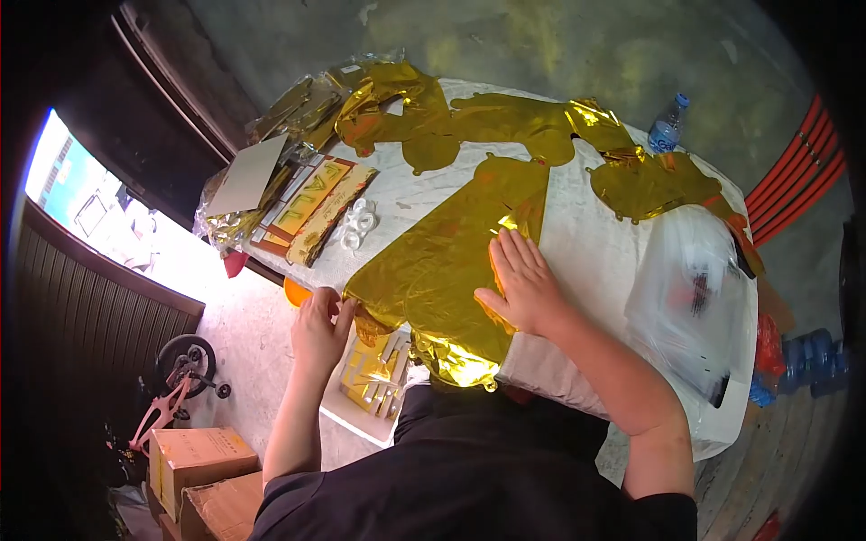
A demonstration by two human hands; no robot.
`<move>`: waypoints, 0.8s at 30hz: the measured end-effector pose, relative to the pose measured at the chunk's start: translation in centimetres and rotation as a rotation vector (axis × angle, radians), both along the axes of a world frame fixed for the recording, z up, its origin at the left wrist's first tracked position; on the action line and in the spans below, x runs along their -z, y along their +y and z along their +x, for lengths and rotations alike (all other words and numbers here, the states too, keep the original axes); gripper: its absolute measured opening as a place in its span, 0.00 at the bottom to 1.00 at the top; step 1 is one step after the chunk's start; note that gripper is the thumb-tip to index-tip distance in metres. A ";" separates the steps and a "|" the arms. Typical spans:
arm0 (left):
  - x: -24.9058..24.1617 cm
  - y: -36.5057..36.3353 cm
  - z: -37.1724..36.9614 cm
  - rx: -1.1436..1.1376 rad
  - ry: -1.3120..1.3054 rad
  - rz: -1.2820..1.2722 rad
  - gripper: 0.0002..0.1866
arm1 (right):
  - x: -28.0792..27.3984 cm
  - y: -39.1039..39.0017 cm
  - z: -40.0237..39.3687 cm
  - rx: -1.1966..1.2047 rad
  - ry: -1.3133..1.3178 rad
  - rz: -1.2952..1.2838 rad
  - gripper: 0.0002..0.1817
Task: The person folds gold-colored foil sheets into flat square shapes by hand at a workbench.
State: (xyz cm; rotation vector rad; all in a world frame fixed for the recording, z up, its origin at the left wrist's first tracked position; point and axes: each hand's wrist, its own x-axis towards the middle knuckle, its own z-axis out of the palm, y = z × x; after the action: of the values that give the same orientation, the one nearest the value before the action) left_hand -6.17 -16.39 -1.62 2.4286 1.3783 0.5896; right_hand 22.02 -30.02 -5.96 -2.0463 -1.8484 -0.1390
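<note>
A large flat, uninflated gold foil balloon (442, 248) lies over the near part of the table, its shiny lower end hanging off the front edge towards my body. My left hand (317, 332) is at its left corner, with thumb and fingers pinched on the foil's edge. Laid flat on the right side of the same balloon is my right hand (528, 287), fingers stretched out and holding nothing. Further back, another flat gold foil balloon (514, 122) stretches across the table, and one more gold foil piece (649, 185) lies to the right.
White ribbon rolls (358, 224) sit beside printed packaging (311, 207) and bagged foil on the left. A water bottle (666, 126) stands at the back right, near a clear plastic bag (690, 288). Below are an open box (334, 410), cartons (203, 460) and a small bicycle (162, 410).
</note>
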 end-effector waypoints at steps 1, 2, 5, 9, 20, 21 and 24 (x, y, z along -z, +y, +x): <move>0.0 -0.1 -0.1 -0.005 0.000 -0.036 0.11 | 0.0 0.0 0.0 0.002 -0.001 -0.001 0.41; 0.4 0.0 -0.4 -0.006 -0.002 -0.031 0.11 | 0.0 0.0 0.0 0.006 -0.001 -0.002 0.41; 5.1 1.7 -1.4 0.152 -0.543 -0.310 0.12 | -0.1 0.0 -0.1 0.012 0.010 -0.025 0.42; 4.2 0.2 -0.5 0.111 -0.824 -0.572 0.15 | 0.0 0.0 0.0 0.009 0.013 -0.030 0.42; -0.9 -2.6 1.5 0.159 -0.730 -0.424 0.26 | -0.2 0.0 0.0 0.003 0.044 -0.056 0.42; -1.3 -3.0 1.6 0.201 -0.568 -0.299 0.26 | -0.2 0.0 0.0 0.003 0.062 -0.064 0.42; -2.9 -4.5 2.9 0.305 -0.415 -0.136 0.27 | -0.3 0.0 0.0 0.000 0.101 -0.068 0.43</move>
State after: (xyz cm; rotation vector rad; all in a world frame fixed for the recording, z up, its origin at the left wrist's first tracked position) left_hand -3.26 -20.90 1.33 2.1849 0.8359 0.8299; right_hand 22.02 -30.04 -5.69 -2.0584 -1.8143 0.0273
